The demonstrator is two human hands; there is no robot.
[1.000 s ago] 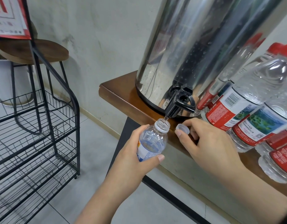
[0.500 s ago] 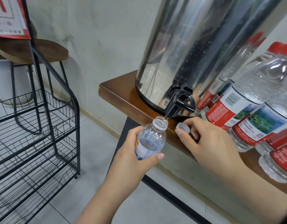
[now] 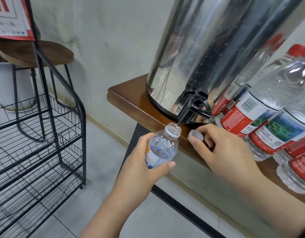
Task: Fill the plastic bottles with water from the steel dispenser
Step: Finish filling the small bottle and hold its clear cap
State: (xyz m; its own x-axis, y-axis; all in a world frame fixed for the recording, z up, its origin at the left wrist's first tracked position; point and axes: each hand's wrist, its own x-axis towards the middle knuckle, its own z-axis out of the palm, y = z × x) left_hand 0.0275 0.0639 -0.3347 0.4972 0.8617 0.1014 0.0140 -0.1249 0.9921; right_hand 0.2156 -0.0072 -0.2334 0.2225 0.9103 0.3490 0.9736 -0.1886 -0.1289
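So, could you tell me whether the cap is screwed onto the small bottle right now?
No, the small bottle in the left hand has an open mouth under the tap, and the right hand pinches the cap.

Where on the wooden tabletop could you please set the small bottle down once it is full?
Bare wood shows at the brown wooden tabletop's left corner, bordered by its front edge, the wall and the steel dispenser. Right of the black tap it is crowded: the right hand holding the clear cap, then red-labelled water bottles packed together.
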